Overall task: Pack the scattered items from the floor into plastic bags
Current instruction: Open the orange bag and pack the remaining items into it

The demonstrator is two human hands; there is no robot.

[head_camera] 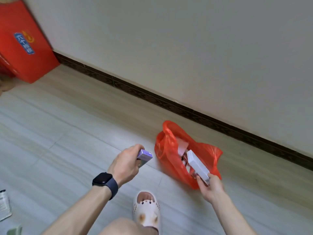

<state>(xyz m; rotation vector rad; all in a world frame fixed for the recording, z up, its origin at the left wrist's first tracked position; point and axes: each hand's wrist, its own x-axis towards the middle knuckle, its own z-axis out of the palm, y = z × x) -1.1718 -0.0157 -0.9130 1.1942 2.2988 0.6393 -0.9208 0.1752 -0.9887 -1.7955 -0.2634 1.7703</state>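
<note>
Grey tile floor [50,133], white wall [186,48]

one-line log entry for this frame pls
left hand: holds purple box | right hand: holds white box over red bag | bag: open, on floor

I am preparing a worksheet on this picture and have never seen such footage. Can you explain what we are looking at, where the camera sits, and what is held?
One picture, taken by a camera worn on a person's head, looking down at their own arms. The left hand, with a dark watch on its wrist, grips a small purple box. The right hand holds a long white box over an open red plastic bag on the tiled floor, already holding some items. A slippered foot shows below; a red carton stands by the wall.
</note>
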